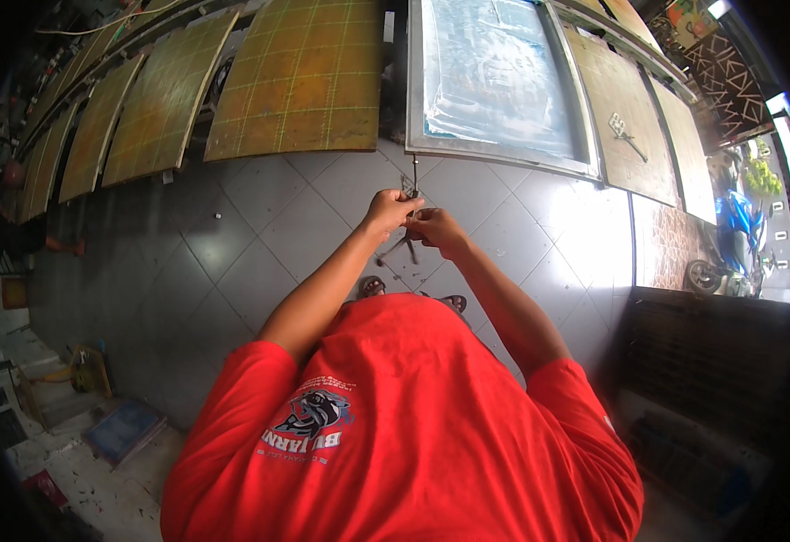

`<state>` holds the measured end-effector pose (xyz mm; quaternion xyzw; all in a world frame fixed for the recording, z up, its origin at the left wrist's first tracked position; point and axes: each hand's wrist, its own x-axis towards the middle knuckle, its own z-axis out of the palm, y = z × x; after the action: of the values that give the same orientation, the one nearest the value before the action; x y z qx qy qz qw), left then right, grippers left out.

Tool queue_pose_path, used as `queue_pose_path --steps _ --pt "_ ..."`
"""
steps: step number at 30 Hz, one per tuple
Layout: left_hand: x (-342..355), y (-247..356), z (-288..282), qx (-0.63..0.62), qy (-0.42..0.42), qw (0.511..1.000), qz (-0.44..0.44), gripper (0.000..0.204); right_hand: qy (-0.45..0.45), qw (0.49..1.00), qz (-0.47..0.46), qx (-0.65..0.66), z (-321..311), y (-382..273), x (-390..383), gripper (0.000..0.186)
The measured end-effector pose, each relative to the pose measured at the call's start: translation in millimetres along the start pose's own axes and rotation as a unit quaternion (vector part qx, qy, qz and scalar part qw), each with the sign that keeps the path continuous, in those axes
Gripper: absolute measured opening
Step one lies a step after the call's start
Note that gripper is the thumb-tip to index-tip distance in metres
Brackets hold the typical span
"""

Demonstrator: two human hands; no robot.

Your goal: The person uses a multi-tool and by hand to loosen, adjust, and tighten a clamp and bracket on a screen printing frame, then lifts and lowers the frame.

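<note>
In front of my body, both hands are close together above the tiled floor. My left hand point(390, 210) is closed round a metal piece with a thin rod point(416, 170) that sticks up toward the framed screen. Just to the right and slightly lower, my right hand point(437, 229) pinches the lower part of the same piece. Dark, blurred prongs hang below the fingers; their exact shape cannot be made out. Ahead lies the screen frame point(499, 155), grey-edged, its mesh smeared white and blue.
Yellow-brown boards with a line grid point(300, 77) stand in a row to the left. A similar metal piece point(628, 137) lies on a plain board point(653, 167) at the right. A blue motorbike point(737, 226) is parked far right. A person's arm point(65, 245) shows far left.
</note>
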<state>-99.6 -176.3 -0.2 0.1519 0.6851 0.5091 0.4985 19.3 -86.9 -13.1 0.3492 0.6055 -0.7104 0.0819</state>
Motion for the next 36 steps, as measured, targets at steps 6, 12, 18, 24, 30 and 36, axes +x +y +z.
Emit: queue_pose_path --steps 6,12,18,24,30,36 --pt "0.8 -5.0 -11.3 -0.107 -0.104 0.987 -0.056 0.022 -0.077 0.975 -0.026 0.205 7.7 2.0 -9.9 0.030" --pt "-6.6 -4.9 -10.6 -0.165 -0.109 0.976 -0.091 0.024 -0.039 0.996 -0.027 0.081 8.3 -3.5 -20.0 0.033" --pt "-6.4 -5.6 -4.0 -0.098 -0.121 0.987 -0.040 0.022 0.016 0.998 -0.049 0.041 5.8 5.3 -12.7 0.034" --pt "-5.2 -7.0 -3.4 -0.164 -0.123 0.975 -0.082 0.021 0.130 0.986 -0.036 -0.096 -34.6 -13.6 -14.5 0.038" --pt "-0.9 -13.6 -4.4 -0.132 -0.150 0.978 -0.065 0.022 0.045 0.990 -0.069 0.119 -22.4 -25.2 22.4 0.031" --pt "-5.7 -13.1 -4.2 -0.170 -0.155 0.972 -0.043 0.020 0.015 0.978 -0.065 0.196 -11.4 -25.9 27.2 0.024"
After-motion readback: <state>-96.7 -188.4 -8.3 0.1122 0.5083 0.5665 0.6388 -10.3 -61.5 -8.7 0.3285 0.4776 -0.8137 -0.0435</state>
